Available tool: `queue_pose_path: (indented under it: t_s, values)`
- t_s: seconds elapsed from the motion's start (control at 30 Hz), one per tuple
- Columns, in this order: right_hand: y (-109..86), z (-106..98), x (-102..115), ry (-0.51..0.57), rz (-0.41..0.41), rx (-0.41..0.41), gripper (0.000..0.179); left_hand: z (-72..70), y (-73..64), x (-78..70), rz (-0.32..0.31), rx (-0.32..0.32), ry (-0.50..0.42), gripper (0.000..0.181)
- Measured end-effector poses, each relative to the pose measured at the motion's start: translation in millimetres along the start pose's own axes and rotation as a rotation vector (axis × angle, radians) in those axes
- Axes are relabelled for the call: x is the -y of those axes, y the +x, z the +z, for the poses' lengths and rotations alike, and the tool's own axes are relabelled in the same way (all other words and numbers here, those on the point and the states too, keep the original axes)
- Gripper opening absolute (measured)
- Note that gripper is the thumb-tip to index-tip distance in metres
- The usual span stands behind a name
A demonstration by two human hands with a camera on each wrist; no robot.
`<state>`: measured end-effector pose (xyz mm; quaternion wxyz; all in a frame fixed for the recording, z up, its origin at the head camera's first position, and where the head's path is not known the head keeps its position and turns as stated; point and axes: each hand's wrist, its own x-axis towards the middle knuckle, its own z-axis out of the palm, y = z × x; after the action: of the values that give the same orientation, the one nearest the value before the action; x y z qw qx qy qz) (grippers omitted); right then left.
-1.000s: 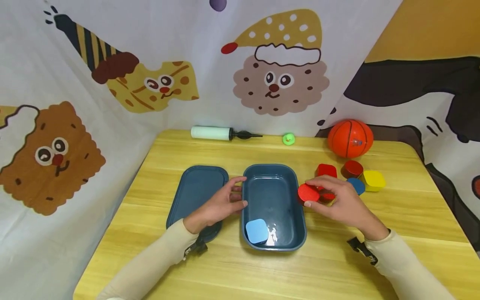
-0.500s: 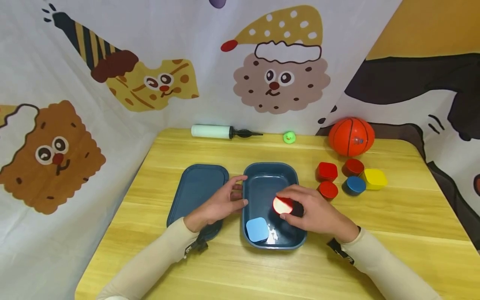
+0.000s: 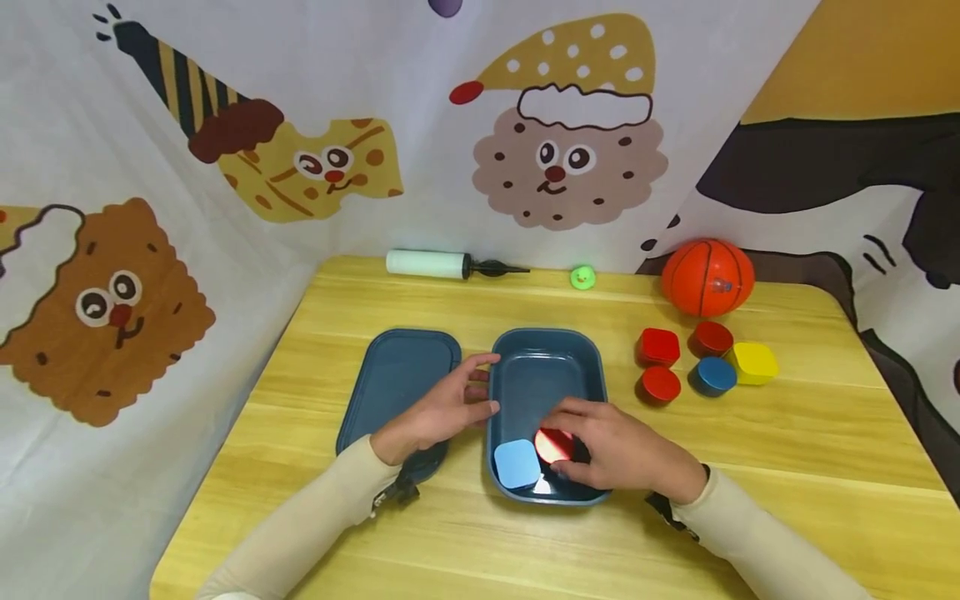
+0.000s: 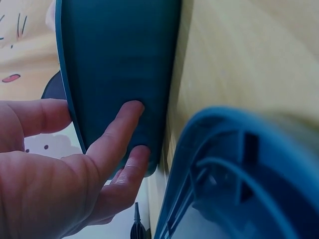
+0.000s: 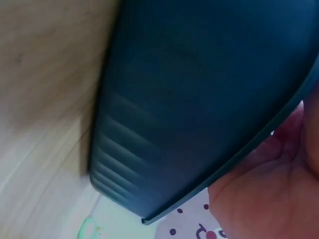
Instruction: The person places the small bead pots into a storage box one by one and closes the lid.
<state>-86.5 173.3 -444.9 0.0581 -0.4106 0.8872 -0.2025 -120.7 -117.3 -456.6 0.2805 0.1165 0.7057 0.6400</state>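
Note:
A dark blue box [image 3: 546,335] stands on the table. My left hand [image 3: 442,406] rests against its left side, and in the left wrist view the extended fingers [image 4: 119,132] touch the outer wall. My right hand [image 3: 618,447] reaches over the right rim and pinches a red round block [image 3: 553,446] between thumb and fingers, low inside the box. Right beside that block, a light blue square block [image 3: 517,464] lies in the near left corner. From the right wrist camera, the box wall [image 5: 164,99] hides the fingertips and the block.
The dark blue lid [image 3: 397,375] lies left of the box. To the right are red blocks [image 3: 658,346], a blue round block [image 3: 713,377] and a yellow block [image 3: 754,363]. An orange ball [image 3: 708,278], green duck [image 3: 582,277] and hand pump [image 3: 427,264] line the back.
My right hand has carried the red round block leftward over the rim, then down and nearer into the box beside the light blue block. My left hand has stayed at the box's left side.

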Motion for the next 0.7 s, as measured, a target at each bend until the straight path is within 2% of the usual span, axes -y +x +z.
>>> queue_pose_path:
  t_s: [0.23,0.4,0.57,0.7]
  values:
    - [-1.6,-2.4,8.7,0.007,-0.005,0.097,0.046,0.3,-0.8,-0.7,-0.003,0.001,0.009,0.075]
    - [-2.5,-3.1,10.1,0.021,-0.008,0.124,0.051,0.6,-2.6,0.3,-0.008,0.002,0.023,0.074]
    - [-2.9,-3.9,5.9,0.076,-0.012,0.116,0.049,1.8,-3.4,-0.9,-0.003,0.003,0.041,0.074]
    - [-3.9,-7.6,1.2,0.114,-0.008,0.05,0.045,1.7,-3.8,-3.2,-0.006,0.011,0.038,0.074]
